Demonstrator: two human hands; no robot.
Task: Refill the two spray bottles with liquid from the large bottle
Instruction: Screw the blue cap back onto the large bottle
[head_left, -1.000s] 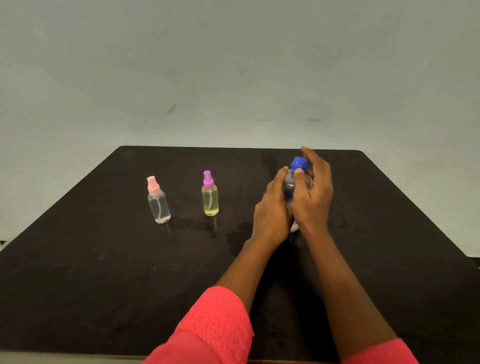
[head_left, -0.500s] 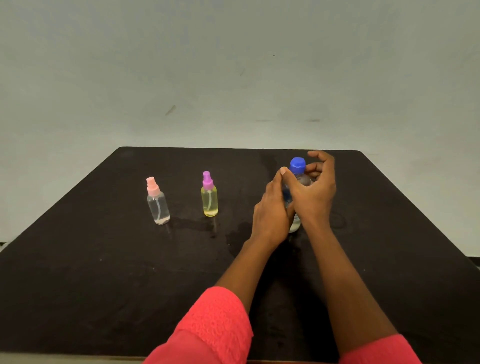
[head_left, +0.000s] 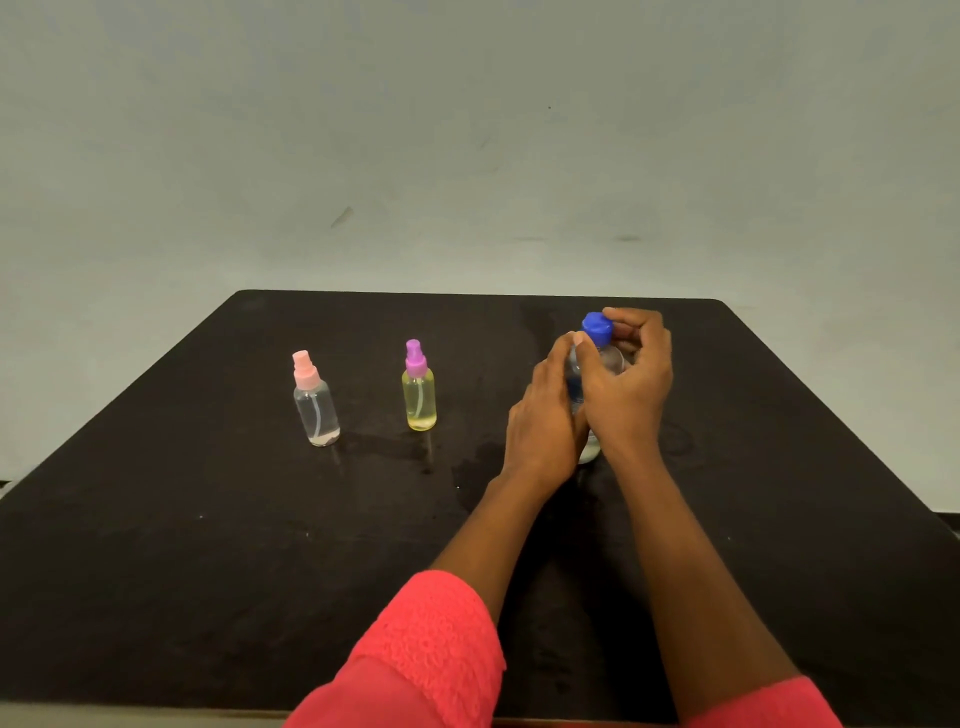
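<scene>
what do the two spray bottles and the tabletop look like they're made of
Pink-top bottle: clear glossy plastic, probably; the dip tube shows through the wall. Purple-top bottle: likely the same clear plastic; yellow liquid and tube show through. Tabletop: dark, mostly matt, with faint reflections below the bottles; material unclear.

Table: spray bottles, large bottle

Readable text: none anywhere.
Large bottle: blue label on its side, mostly hidden, print too blurred to read.
</scene>
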